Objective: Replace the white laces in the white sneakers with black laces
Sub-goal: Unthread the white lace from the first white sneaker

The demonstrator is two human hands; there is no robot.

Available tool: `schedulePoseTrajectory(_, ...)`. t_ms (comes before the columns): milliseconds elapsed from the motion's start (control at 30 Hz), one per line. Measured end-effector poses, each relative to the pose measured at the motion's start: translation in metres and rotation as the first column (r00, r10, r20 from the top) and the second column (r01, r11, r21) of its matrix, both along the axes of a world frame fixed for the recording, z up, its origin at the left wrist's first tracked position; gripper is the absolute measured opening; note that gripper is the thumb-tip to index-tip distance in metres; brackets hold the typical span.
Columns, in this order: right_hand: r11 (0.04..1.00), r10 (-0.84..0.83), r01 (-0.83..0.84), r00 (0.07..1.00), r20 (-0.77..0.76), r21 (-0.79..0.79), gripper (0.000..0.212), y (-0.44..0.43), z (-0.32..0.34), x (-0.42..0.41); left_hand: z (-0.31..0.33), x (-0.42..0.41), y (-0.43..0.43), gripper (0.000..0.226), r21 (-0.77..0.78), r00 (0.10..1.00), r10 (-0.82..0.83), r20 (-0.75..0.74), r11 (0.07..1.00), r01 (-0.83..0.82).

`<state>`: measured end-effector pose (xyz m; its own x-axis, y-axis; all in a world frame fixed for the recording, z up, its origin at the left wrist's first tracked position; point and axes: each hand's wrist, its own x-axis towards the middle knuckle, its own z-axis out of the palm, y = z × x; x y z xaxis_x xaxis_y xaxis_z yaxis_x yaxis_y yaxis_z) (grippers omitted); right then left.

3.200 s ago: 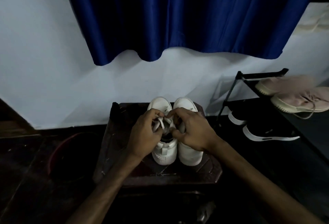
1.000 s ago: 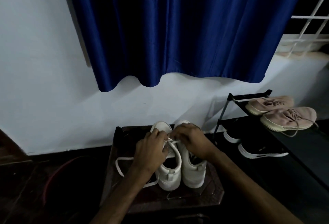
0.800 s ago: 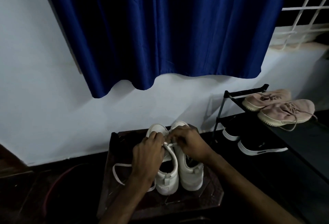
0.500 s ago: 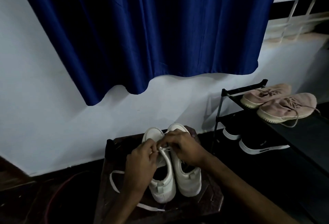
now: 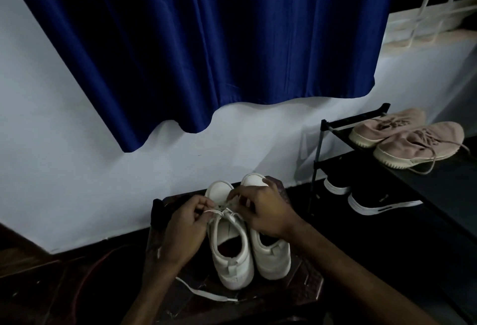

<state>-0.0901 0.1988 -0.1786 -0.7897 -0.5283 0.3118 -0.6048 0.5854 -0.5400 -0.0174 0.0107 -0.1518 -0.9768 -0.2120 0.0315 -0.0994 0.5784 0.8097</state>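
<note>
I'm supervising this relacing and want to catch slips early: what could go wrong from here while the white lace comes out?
1. The left hand and right hand both pinch the white lace near the toe. Neither seems to hold the shoe down, so a hard tug could drag the left sneaker across the small stool.
2. The loose end lies by the stool's front edge and might snag on the forearm.
</note>
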Motion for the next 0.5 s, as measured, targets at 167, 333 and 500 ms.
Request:
schedulePoseTrajectory(167,0.998,-0.003,0.007,0.998,-0.056,0.064,0.018,0.0,0.005,0.002,0.005,0.0,0.003,0.007,-0.291,0.987,-0.159,-0.033,0.946,0.142)
schedulePoseTrajectory(333,0.995,0.076,-0.069,0.99,-0.117,0.066,0.021,-0.001,0.001,0.002,0.008,-0.009,0.001,0.008,-0.407,0.983,-0.176,-0.049,0.902,0.141)
schedulePoseTrajectory(500,0.987,0.136,-0.132,0.99,-0.033,0.087,0.024,-0.003,-0.004,-0.004,0.0,-0.01,0.002,0.009,-0.082,0.996,-0.031,-0.081,0.996,0.025)
